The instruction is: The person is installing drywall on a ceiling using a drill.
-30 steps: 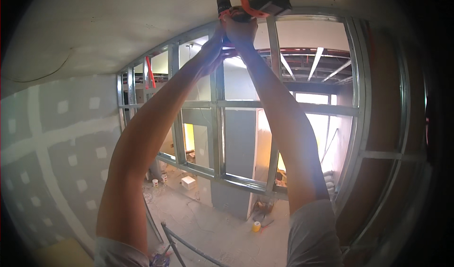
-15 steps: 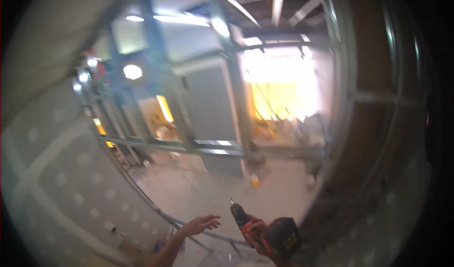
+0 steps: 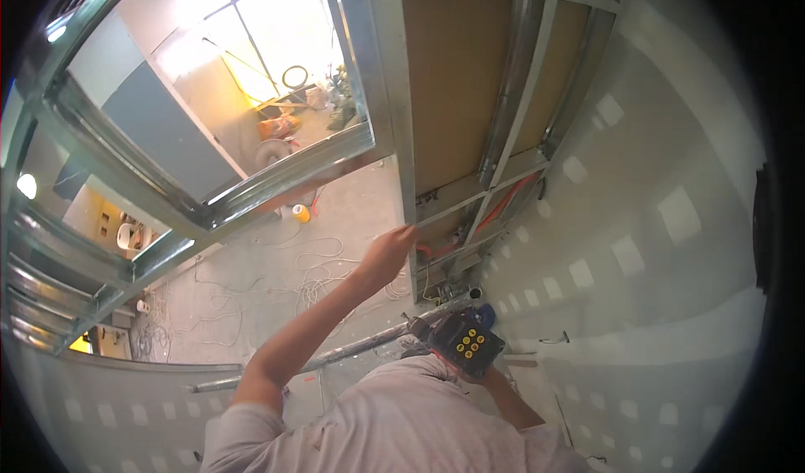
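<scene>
My left hand (image 3: pixel 391 253) is raised with the arm stretched forward. Its fingers are drawn together at the edge of a white-grey metal stud (image 3: pixel 406 137); whether they grip the stud or a small item is hidden. Low in front of my chest, my right hand (image 3: pixel 480 376) holds a cordless drill (image 3: pixel 466 340). The drill's black battery base with yellow dots faces up and covers most of the tool and my fingers. Its nose points toward the left, above a long grey metal pipe or rail lying across the floor.
A metal stud frame with a window-like opening (image 3: pixel 293 167) stands at the left. Brown panels (image 3: pixel 457 87) fill the framing ahead. Orange conduit (image 3: pixel 510 198) runs low there. Loose cables (image 3: pixel 319 280) and a yellow container (image 3: pixel 301 213) lie on the floor. Patched drywall (image 3: pixel 662 246) rises at the right.
My view has swung to the right and downward. My left hand, spread before, has moved up to the stud and closed. The drill has turned, its battery base now upward, still in my right hand.
</scene>
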`<act>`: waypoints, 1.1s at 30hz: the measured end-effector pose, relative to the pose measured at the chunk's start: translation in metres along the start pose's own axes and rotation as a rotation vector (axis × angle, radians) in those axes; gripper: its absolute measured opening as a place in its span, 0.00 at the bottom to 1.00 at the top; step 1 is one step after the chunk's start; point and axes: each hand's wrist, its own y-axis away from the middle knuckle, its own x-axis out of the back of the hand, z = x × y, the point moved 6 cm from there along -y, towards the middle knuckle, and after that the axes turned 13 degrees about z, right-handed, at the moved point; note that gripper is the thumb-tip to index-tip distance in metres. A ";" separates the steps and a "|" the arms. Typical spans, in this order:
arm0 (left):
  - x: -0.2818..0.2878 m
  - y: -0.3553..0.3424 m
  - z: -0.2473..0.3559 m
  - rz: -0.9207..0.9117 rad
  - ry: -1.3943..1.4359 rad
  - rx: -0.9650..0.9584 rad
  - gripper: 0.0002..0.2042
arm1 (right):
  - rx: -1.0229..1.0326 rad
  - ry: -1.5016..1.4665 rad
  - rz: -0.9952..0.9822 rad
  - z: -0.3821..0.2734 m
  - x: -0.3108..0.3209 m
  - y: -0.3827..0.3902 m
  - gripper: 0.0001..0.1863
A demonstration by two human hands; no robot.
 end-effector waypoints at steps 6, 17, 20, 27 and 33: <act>-0.225 -0.092 -0.109 -0.033 -0.527 -0.040 0.14 | -0.078 -0.096 0.077 0.016 0.006 0.012 0.14; -0.177 -0.102 -0.129 0.296 -0.626 0.352 0.16 | -0.063 -0.124 -0.173 0.017 -0.005 -0.036 0.12; -0.164 -0.086 -0.067 0.020 -0.376 0.024 0.09 | -0.016 -0.097 -0.232 0.007 0.000 -0.067 0.12; -0.018 0.054 -0.002 0.178 -0.217 -0.091 0.14 | 0.162 -0.083 -0.422 -0.034 -0.043 -0.155 0.11; 0.119 0.302 -0.040 0.684 0.343 0.896 0.08 | 0.327 -0.103 -0.678 -0.075 -0.110 -0.173 0.11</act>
